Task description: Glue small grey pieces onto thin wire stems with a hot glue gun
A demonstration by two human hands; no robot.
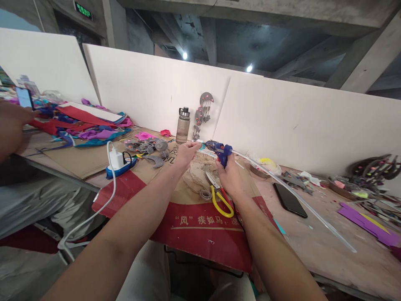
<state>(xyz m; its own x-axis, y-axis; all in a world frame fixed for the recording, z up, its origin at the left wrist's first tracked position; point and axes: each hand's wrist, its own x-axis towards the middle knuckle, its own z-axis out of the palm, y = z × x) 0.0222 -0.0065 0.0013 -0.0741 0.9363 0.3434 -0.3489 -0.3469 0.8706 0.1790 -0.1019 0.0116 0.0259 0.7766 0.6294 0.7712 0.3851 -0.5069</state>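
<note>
My right hand is wrapped round the handle of a blue hot glue gun, its nozzle pointing left. A long clear glue stick runs out of its back end, down to the right. Close to the nozzle, the fingers of my left hand pinch a small teal piece, possibly felt; whether the nozzle touches it I cannot tell. Below the hands lie yellow-handled scissors, a red handle beside them, and a small coil of cord on the red and brown cardboard.
A bottle and a grey hanging ornament stand by the white partition. A black phone lies right. Leftward are a charger on a blue power strip, grey felt pieces, a coloured fabric pile and another person's hand.
</note>
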